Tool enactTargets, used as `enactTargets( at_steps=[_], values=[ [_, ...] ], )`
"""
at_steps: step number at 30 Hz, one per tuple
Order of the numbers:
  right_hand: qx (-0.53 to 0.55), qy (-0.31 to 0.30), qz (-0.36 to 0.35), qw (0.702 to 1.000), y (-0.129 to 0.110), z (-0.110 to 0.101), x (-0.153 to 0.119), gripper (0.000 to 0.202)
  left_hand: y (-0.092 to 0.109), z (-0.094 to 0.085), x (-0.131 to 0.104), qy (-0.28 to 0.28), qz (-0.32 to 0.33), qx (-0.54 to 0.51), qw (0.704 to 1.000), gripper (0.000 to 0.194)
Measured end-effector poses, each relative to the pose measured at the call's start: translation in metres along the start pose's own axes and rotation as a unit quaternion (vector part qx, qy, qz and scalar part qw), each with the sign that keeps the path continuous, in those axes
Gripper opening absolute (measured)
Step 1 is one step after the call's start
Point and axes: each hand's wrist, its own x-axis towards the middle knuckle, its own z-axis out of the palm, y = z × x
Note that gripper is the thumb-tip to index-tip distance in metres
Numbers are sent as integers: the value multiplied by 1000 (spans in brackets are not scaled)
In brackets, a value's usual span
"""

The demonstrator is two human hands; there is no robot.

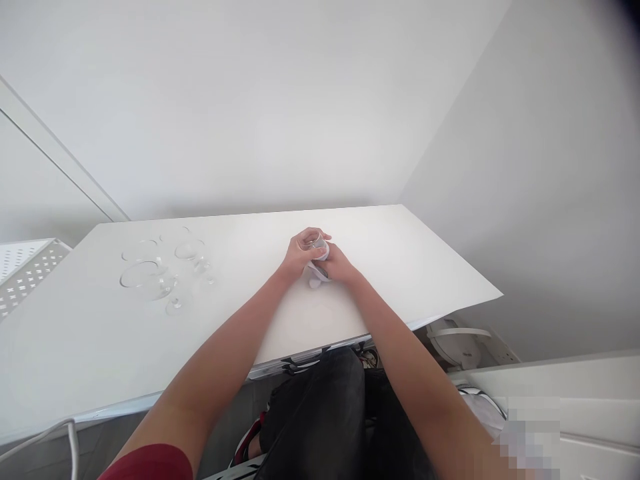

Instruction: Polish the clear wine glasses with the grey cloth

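Left hand point(297, 256) grips the clear drinking glass point(319, 243) above the white table point(400, 280), steadying it against the white cloth point(319, 273) right hand point(341, 265) clutches.

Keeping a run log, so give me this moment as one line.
left hand: on clear glass | right hand: at glass, with whitish cloth | stemmed glasses: left side of table

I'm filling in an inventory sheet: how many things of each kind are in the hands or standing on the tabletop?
Glassware: 5 (1 held glass, plus 4 standing glasses, judging by faint overlapping rims)
Cloth: 1
Total: 6
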Motion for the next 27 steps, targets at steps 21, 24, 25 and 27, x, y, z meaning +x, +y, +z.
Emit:
enactTargets(
  at_steps=[21,24,25,27],
  values=[
    [61,38,80,994,-13,5,1,22,-5,1,2,41,-3,-20,999,28],
    [30,97,88,991,-10,8,3,18,-2,3,0,66,7,3,998,26],
    [68,59,99,991,-11,6,1,17,-2,3,0,54,1,-5,999,27],
    [170,-65,123,976,-13,2,-3,19,-3,3,0,8,-14,-39,999,33]
  ],
)
